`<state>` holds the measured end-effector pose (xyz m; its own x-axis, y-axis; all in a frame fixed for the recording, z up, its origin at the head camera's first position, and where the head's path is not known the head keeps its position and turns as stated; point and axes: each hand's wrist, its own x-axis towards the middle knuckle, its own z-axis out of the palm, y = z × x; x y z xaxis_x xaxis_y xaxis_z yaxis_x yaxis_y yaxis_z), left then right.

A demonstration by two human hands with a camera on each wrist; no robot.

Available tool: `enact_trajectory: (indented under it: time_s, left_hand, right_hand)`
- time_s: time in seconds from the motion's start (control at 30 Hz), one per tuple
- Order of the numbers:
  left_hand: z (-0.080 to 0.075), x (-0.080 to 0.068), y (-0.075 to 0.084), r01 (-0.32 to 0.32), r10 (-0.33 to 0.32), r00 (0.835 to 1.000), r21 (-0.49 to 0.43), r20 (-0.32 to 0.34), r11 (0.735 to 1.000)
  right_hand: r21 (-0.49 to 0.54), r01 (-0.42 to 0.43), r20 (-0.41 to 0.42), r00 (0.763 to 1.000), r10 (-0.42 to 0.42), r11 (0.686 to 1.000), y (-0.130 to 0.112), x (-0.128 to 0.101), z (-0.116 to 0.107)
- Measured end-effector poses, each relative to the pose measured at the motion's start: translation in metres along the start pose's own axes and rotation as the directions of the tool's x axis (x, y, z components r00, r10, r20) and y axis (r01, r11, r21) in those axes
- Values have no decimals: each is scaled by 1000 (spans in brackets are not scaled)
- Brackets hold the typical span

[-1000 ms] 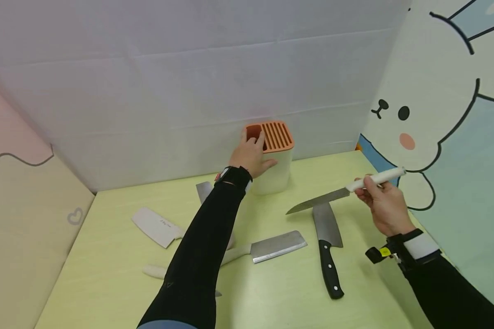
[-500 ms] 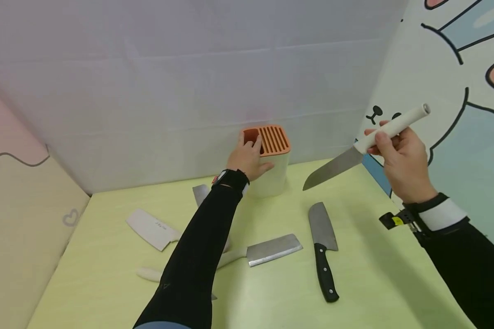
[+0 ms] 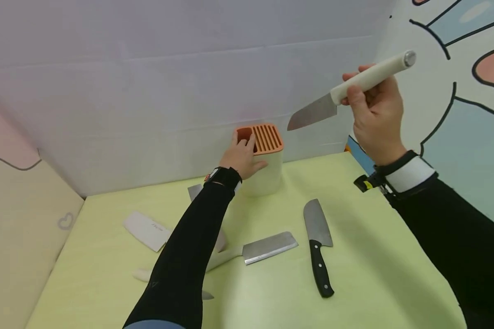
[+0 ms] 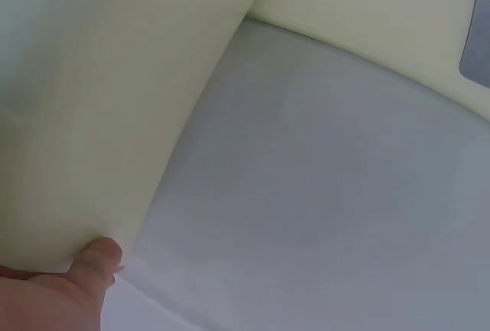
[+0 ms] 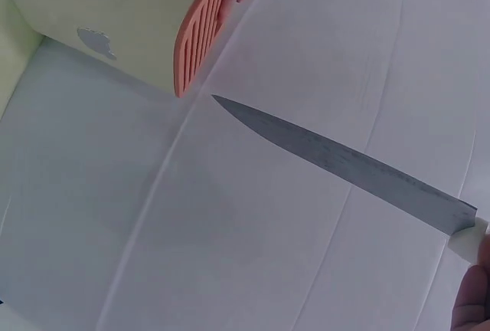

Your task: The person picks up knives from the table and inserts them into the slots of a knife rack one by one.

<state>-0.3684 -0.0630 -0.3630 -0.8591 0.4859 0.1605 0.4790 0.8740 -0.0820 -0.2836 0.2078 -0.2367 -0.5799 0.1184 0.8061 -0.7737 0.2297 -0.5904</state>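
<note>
While the left hand [image 3: 242, 157] braces the knife block [image 3: 263, 160] on the table [image 3: 366, 256], we judge the knife [image 3: 350, 91], aloft above it, rigid, light and sharp-edged, properly gripped at its smooth handle by the right hand [image 3: 374, 114].

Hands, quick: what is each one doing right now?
Left hand: grips the knife block by its top and side.
Right hand: grips a white-handled knife in the air.
</note>
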Motion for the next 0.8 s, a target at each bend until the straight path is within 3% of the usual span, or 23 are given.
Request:
enact_trajectory:
  time_s: [0.07, 0.17, 0.3, 0.4, 0.5, 0.6, 0.8]
  left_hand:
    - [0, -4, -3, -14, 17, 999, 68, -39, 998]
    - [2, -15, 4, -8, 37, 986, 176, -163, 984]
    - [11, -26, 31, 24, 64, 939, 250, -337, 968]
    - [24, -29, 50, 54, 52, 922, 259, -383, 964]
    - [36, -31, 60, 102, 12, 915, 258, -403, 961]
    - [45, -31, 59, 134, 1, 896, 273, -444, 953]
    - [58, -27, 47, 114, 77, 843, 316, -532, 942]
  right_hand:
    - [0, 18, 16, 1000, -18, 1000, 4, 2, 13]
    - [-5, 66, 60, 996, -66, 998, 10, 5, 27]
    - [-59, 109, 90, 990, -104, 992, 16, 9, 35]
    - [-90, 85, 91, 993, -77, 992, 18, 10, 41]
    - [-99, 67, 109, 992, -56, 993, 19, 9, 48]
    - [-102, 79, 131, 989, -65, 992, 20, 8, 54]
    - [-138, 139, 149, 982, -118, 981, 24, 7, 61]
